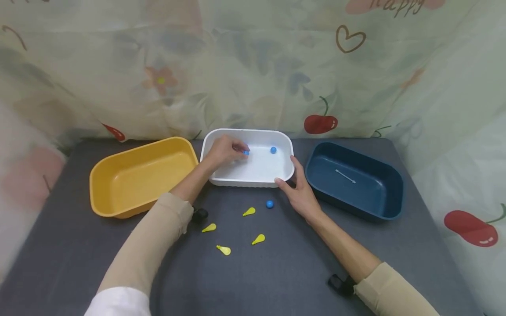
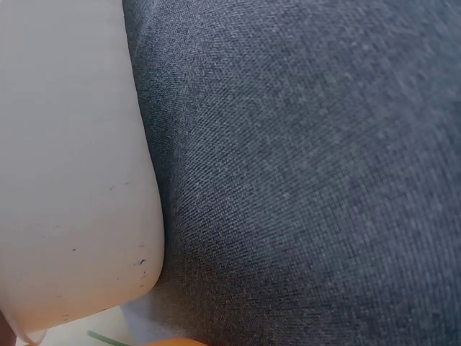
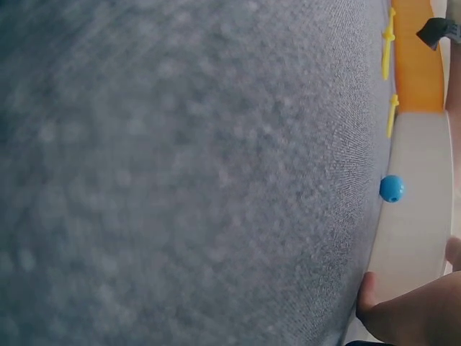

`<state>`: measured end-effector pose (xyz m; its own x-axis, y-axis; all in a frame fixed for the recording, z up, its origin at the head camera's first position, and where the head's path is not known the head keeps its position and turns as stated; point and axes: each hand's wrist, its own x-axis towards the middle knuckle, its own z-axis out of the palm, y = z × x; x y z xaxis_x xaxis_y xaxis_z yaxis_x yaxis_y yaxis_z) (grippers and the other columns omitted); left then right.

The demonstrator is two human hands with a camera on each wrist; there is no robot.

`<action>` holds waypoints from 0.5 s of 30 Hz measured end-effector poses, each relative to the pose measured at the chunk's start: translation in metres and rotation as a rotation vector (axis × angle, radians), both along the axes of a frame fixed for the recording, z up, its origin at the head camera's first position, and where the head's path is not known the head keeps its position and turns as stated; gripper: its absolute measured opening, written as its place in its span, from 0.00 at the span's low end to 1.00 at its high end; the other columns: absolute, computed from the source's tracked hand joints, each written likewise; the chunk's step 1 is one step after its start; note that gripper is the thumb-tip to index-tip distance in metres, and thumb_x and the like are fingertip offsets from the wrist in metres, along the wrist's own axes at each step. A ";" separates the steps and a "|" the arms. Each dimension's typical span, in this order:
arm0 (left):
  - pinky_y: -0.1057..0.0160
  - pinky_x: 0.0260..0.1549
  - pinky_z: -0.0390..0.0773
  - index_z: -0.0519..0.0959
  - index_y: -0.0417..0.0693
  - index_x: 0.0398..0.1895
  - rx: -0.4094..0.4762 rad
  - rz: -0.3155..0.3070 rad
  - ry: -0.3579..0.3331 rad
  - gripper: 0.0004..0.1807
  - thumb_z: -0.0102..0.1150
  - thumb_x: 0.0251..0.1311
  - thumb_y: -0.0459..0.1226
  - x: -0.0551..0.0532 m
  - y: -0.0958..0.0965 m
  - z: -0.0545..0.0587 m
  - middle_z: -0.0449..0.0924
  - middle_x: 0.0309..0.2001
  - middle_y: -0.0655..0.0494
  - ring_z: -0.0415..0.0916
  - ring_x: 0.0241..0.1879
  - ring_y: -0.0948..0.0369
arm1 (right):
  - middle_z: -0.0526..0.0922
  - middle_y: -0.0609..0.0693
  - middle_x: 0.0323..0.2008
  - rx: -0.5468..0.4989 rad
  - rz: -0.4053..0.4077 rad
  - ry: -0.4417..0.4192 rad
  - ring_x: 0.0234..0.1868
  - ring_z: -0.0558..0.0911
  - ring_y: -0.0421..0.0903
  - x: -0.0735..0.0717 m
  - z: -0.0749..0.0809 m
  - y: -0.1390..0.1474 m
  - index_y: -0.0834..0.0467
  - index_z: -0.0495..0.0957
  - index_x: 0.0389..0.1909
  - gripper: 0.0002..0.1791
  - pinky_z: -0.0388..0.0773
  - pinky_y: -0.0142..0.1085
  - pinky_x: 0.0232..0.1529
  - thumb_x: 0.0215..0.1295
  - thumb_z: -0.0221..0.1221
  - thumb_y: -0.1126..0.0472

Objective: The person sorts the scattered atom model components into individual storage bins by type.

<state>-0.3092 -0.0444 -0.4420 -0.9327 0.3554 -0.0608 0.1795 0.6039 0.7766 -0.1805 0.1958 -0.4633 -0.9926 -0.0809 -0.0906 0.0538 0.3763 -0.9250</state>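
My left hand [image 1: 226, 152] reaches into the white basin [image 1: 245, 181] and pinches a blue ball [image 1: 246, 152] between thumb and fingers. Another blue ball [image 1: 273, 150] lies farther right on the basin floor. With thumb on the front wall and fingers at the right end, my right hand [image 1: 300, 196] grips the basin's near right corner. A third blue ball [image 1: 269, 204], with a small hole seen in the right wrist view, sits on the cloth in front. In the left wrist view only the basin's outer wall [image 2: 72, 180] and grey cloth show, not the hand.
Several yellow bulb-shaped pieces [image 1: 258, 239] lie on the grey cloth [image 1: 292, 272] before the basin. A yellow basin [image 1: 142, 180] stands at the left. The dark blue basin [image 1: 356, 197] at the right holds a thin pale rod [image 1: 345, 176]. A patterned curtain [image 1: 245, 66] hangs behind.
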 end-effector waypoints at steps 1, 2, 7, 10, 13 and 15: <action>0.62 0.41 0.77 0.87 0.42 0.43 0.000 0.004 -0.016 0.10 0.71 0.56 0.32 0.000 0.000 -0.001 0.86 0.42 0.49 0.78 0.41 0.55 | 0.46 0.50 0.79 0.000 -0.001 -0.001 0.75 0.57 0.57 0.000 0.000 0.000 0.43 0.41 0.79 0.47 0.57 0.55 0.70 0.70 0.59 0.45; 0.62 0.41 0.77 0.87 0.42 0.43 0.000 0.006 -0.029 0.11 0.71 0.56 0.32 -0.001 0.000 -0.002 0.86 0.42 0.49 0.78 0.41 0.55 | 0.46 0.50 0.79 0.001 -0.003 -0.002 0.75 0.57 0.57 0.000 0.000 0.000 0.43 0.41 0.79 0.47 0.57 0.55 0.70 0.70 0.59 0.45; 0.64 0.42 0.74 0.88 0.44 0.42 -0.053 -0.020 -0.057 0.11 0.72 0.56 0.33 -0.004 0.002 -0.005 0.86 0.39 0.51 0.77 0.41 0.56 | 0.47 0.50 0.79 -0.004 -0.008 0.011 0.75 0.56 0.56 0.000 -0.001 0.001 0.43 0.41 0.79 0.46 0.56 0.55 0.71 0.70 0.59 0.46; 0.64 0.41 0.73 0.88 0.46 0.42 -0.090 -0.027 -0.082 0.11 0.73 0.55 0.34 -0.004 0.003 -0.006 0.85 0.37 0.52 0.75 0.41 0.56 | 0.46 0.50 0.79 -0.017 0.002 0.015 0.75 0.55 0.55 0.000 -0.001 0.000 0.43 0.40 0.80 0.46 0.56 0.55 0.71 0.71 0.59 0.47; 0.63 0.41 0.73 0.89 0.46 0.42 -0.093 -0.018 -0.101 0.11 0.74 0.54 0.35 -0.002 0.003 -0.006 0.85 0.37 0.52 0.75 0.41 0.56 | 0.46 0.50 0.79 -0.025 0.009 0.015 0.76 0.55 0.55 0.000 -0.002 -0.001 0.43 0.40 0.80 0.46 0.56 0.54 0.71 0.71 0.59 0.47; 0.63 0.42 0.72 0.88 0.46 0.42 -0.089 -0.018 -0.103 0.11 0.74 0.54 0.35 -0.002 0.001 -0.006 0.85 0.36 0.52 0.75 0.41 0.56 | 0.46 0.50 0.79 -0.022 0.009 0.012 0.76 0.55 0.55 -0.001 -0.002 -0.001 0.43 0.40 0.80 0.46 0.56 0.54 0.71 0.71 0.59 0.47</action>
